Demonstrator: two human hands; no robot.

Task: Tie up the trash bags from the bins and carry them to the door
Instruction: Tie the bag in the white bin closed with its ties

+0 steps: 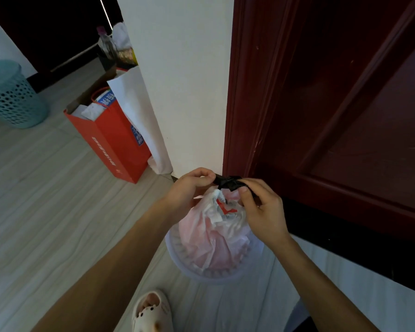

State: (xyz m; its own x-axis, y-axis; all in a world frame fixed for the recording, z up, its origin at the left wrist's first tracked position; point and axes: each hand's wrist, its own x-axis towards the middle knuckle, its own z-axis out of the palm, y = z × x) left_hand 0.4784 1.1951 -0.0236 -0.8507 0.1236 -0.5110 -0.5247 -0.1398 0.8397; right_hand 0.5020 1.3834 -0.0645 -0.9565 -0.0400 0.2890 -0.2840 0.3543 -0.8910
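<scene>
A pale plastic bin (177, 257) stands on the floor by the dark red door (333, 92). Inside it sits a thin pinkish-white trash bag (211, 238) stuffed with crumpled paper. A black twisted piece of plastic (229, 182) stretches across the bag's gathered top. My left hand (189, 188) pinches its left end between thumb and fingers. My right hand (261, 207) grips its right end, fingers curled. Both hands hover just above the bin.
A red paper bag (113, 142) and a white paper bag (134, 101) lean against the white wall corner (185, 80). A teal perforated basket (12, 97) stands far left. My slippered foot (151, 310) is near the bin. Wood-look floor spreads left.
</scene>
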